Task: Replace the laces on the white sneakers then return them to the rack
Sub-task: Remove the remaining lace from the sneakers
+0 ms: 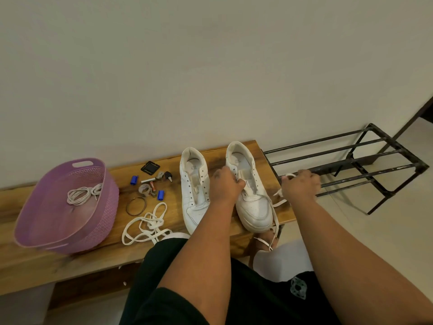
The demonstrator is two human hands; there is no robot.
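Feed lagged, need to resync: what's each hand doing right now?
Left hand: fingers curled, pinching at the eyelets of the right-hand sneaker.
Right hand: fingers curled round the white lace, pulling it out sideways.

Left hand (226,184) pinches at eyelets of right-side white sneaker (251,191) on wooden bench (70,261); right hand (301,185) grips white lace (276,216) beside black rack (351,160).

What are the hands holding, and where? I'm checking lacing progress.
The right hand grips the white lace near its free end. The left hand pinches at the right sneaker's eyelets; exactly what it pinches cannot be told.
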